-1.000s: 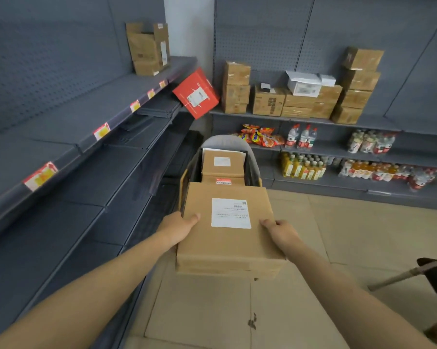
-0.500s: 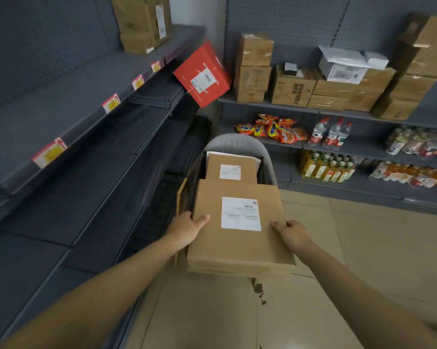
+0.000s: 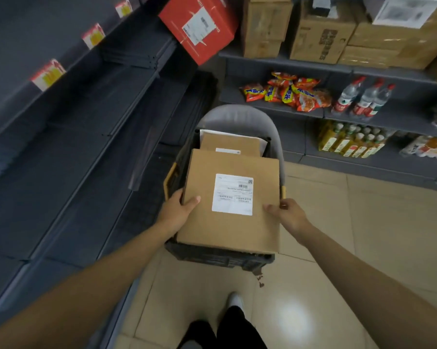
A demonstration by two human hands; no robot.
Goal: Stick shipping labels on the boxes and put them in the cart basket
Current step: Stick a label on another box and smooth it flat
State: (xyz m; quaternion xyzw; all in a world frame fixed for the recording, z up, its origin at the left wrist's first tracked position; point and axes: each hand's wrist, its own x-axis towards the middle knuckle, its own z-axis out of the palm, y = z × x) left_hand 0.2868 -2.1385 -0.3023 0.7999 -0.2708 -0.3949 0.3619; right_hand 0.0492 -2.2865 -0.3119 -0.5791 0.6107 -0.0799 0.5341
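Observation:
A flat brown cardboard box (image 3: 212,233) with a white shipping label (image 3: 233,194) on top lies over the dark cart basket (image 3: 217,258). My left hand (image 3: 177,212) grips its left edge, thumb on top. My right hand (image 3: 290,214) grips the right edge, thumb on the lid near the label. Further in the basket sits another labelled brown box (image 3: 231,144) on a white one. The near box hides most of the basket's inside.
The cart has a grey curved handle (image 3: 237,115). Dark empty shelving runs along the left. A red labelled box (image 3: 199,26) leans at the shelf corner. Brown boxes (image 3: 320,34), snack bags (image 3: 287,93) and bottles (image 3: 363,99) fill the shelves ahead. Tiled floor lies to the right.
I have stepped closer to the cart and both hands have carried the box forward and down until it lies over the basket. My view has tilted down.

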